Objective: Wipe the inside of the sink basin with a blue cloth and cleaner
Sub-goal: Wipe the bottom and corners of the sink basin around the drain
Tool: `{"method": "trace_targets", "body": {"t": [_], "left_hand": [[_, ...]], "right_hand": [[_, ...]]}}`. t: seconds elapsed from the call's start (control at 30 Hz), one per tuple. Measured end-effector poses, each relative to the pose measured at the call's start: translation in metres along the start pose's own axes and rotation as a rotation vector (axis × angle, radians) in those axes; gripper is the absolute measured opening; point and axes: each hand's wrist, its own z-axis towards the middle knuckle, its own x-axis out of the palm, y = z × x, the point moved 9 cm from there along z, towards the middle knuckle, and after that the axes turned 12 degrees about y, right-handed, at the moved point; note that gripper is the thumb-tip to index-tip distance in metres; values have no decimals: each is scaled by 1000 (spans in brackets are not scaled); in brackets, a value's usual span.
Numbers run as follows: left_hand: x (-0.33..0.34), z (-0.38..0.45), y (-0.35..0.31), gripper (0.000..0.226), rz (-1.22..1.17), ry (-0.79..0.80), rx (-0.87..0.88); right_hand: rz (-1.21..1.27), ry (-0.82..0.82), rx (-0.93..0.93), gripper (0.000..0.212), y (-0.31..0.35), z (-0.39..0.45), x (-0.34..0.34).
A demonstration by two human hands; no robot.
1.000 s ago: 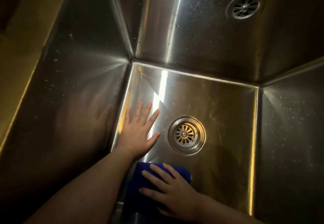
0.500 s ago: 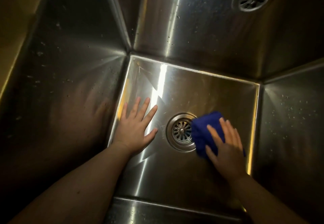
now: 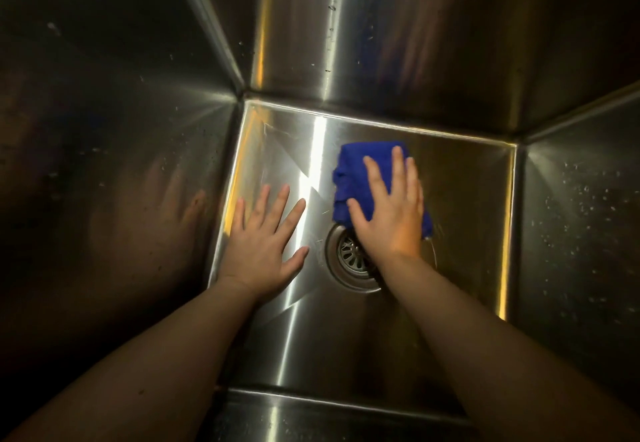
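Flat right hand on blue cloth

Both hands flat, fingers spread, palms down

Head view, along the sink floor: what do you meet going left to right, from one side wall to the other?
Left side wall → left hand, flat on the sink floor → blue cloth under the right hand → right side wall. The drain strainer is left out: the right hand partly covers it.
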Motion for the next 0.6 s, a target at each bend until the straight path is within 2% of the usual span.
{"method": "trace_targets", "body": {"t": [0.13, 0.3, 0.4, 0.6], "left_hand": [[0, 1, -1, 73, -5, -2, 7], [2, 1, -1, 75, 14, 2, 6], [3, 2, 0, 74, 25, -10, -3], [0, 2, 0, 73, 27, -6, -6]], "right_hand": [[-71, 63, -291, 67, 39, -13, 16], [-144, 18, -386, 67, 53, -1, 18], [-131, -35, -335, 66, 47, 20, 6], [-23, -97, -55, 65, -7, 44, -22]]}}
